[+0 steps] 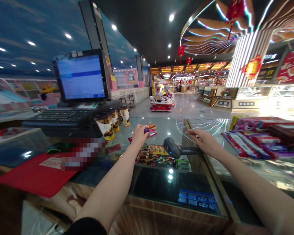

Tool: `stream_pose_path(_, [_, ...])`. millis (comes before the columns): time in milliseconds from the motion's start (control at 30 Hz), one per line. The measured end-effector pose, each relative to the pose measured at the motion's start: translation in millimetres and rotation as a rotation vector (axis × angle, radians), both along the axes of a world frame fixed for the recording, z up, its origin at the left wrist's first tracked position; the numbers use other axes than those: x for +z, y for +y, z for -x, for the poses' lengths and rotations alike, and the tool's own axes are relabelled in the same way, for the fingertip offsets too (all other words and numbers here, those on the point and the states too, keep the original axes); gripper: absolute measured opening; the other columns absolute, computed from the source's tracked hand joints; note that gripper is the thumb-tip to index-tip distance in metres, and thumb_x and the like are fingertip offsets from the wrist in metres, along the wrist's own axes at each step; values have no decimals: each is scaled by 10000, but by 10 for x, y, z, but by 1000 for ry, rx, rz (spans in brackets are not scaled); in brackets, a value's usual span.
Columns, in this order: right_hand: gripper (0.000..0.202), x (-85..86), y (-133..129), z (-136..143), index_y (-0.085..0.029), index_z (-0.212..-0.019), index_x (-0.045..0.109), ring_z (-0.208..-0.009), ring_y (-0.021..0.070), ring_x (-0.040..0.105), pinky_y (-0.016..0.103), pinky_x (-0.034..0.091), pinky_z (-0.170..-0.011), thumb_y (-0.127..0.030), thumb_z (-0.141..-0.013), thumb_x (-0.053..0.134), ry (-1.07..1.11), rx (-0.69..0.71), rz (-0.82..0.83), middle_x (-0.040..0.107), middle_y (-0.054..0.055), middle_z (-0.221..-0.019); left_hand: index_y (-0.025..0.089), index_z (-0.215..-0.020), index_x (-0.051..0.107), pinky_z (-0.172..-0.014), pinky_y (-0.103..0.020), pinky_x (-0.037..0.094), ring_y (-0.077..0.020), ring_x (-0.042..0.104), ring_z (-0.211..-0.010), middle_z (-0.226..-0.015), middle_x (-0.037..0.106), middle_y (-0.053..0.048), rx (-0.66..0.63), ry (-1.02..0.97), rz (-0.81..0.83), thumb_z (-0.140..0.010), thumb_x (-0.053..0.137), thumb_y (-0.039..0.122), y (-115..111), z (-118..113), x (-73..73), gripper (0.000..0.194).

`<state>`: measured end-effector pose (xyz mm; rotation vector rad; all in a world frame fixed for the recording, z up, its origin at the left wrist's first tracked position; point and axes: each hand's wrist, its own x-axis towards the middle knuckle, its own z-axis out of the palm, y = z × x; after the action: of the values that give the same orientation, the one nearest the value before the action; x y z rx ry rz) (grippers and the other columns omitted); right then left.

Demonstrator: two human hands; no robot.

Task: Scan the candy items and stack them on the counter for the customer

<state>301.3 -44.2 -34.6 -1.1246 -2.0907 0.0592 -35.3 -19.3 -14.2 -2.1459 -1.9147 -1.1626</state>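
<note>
My left hand (140, 137) is over the glass counter, its fingers closed at the edge of small bright snack packets (151, 133) in red, purple and orange wrappers. Part of another red wrapper shows just left of that wrist. My right hand (205, 142) has its fingers stretched out and apart, and the thumb side is hidden. Right beside it lies a dark grey barcode scanner (172, 147), its head toward the left and its handle running up to the palm. Whether the palm touches the handle I cannot tell.
Lidded printed cups (105, 126) stand left, by a monitor (81, 76) and a keyboard (56, 116). A red sheet (36, 174) overhangs the counter's front edge. Chocolate bars (247, 143) and boxes (257, 124) lie right. Small packets (154, 155) show through the glass.
</note>
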Motion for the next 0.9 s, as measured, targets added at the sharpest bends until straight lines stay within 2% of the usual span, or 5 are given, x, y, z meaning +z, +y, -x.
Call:
stream_pose_path(200, [352, 0, -7, -35, -246, -1229, 633, -1039, 261, 662, 447, 520, -918, -232, -917, 469, -5, -30, -8, 722, 68, -1110, 179, -1050, 730, -1006, -361, 442, -228, 604, -1003, -1036, 635, -110, 9, -93, -112, -867, 575, 178, -17, 20, 91, 240])
stream_pose_path(400, [332, -4, -29, -33, -255, -1214, 640, -1024, 252, 664, 431, 519, -913, -240, -919, 489, -6, -40, -14, 722, 61, -1103, 194, -1083, 737, -974, -381, 461, -242, 636, -975, -991, 703, -96, 86, -283, -188, -866, 589, 234, 7, 56, 158, 266])
stream_pose_path(533, [332, -14, -42, -24, -263, -1214, 637, -1028, 249, 664, 424, 517, -912, -231, -919, 488, -8, -32, -14, 724, 55, -1097, 195, -1061, 735, -891, -338, 505, -204, 667, -875, -957, 735, -64, 3, -517, -153, -834, 626, 245, 82, 42, 113, 256])
stream_pose_path(700, [339, -9, -70, -7, -272, -1207, 648, -1022, 249, 668, 430, 516, -914, -224, -909, 494, -9, -18, -9, 725, 58, -1097, 181, -1031, 730, -859, -328, 540, -182, 686, -850, -915, 734, -59, -97, -764, -95, -797, 664, 227, 172, 0, 32, 247])
stream_pose_path(900, [330, 40, -175, 49, -285, -1222, 643, -1120, 255, 634, 468, 475, -977, -288, -928, 494, -83, 22, -1, 711, 54, -1174, 151, -1042, 703, -854, -349, 570, -162, 709, -818, -892, 722, -57, -193, -992, 25, -810, 678, 221, 111, -93, 58, 243])
